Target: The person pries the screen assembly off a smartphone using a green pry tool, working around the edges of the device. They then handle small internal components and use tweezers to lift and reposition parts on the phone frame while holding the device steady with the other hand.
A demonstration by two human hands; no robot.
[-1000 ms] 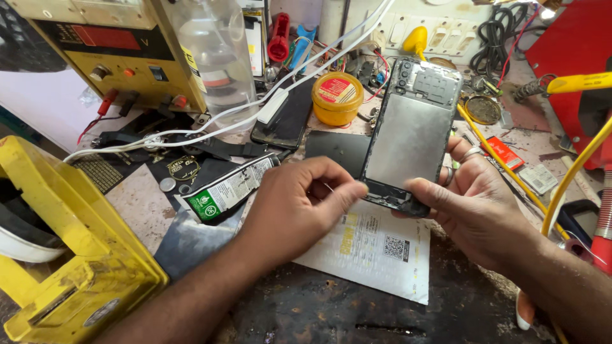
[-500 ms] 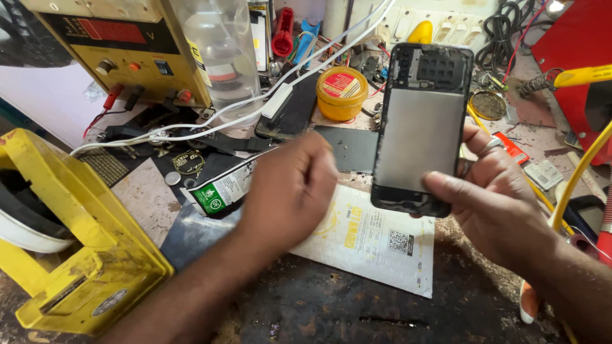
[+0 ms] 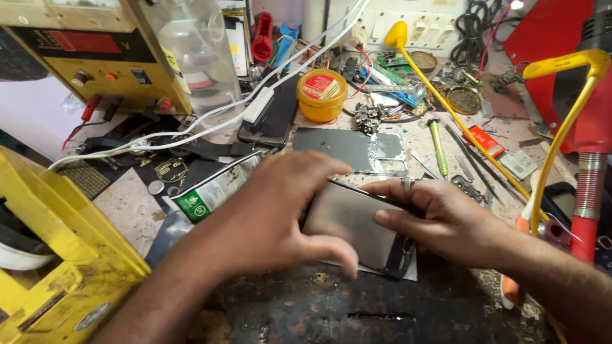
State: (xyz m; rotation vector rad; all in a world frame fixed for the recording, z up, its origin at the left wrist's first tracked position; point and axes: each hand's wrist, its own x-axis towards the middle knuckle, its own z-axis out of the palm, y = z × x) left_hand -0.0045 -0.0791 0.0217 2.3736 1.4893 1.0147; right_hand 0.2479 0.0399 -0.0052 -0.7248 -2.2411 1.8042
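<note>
Two bare hands meet over an opened phone (image 3: 354, 226) that lies flat near the front edge of the dark, worn workbench (image 3: 331, 312), on a white sheet of paper whose edge peeks out beneath it. In the head view, the left hand (image 3: 274, 220) lies palm-down across the phone's left side, fingers stretched out and blurred, the thumb reaching along the lower edge; it presses on the phone rather than closing around it. The right hand (image 3: 440, 216) holds the phone's right side, fingers curled over the top edge and the thumb laid on the grey panel, pinching the frame between them. A ring shows on one finger of that hand.

Just behind the phone lies a dark back cover (image 3: 347, 150) with a clear corner piece. Further back stands a round yellow tin (image 3: 322, 94) with a red label, beside a black phone (image 3: 271, 118) with a white charger cable (image 3: 191, 124) running over it. To the left sit a green and white packet (image 3: 213, 188), a yellow power supply (image 3: 89, 54) and a yellow plastic bin (image 3: 57, 255). A green-handled screwdriver (image 3: 438, 143) and loose tools lie to the right, near a red stand (image 3: 583, 204).
</note>
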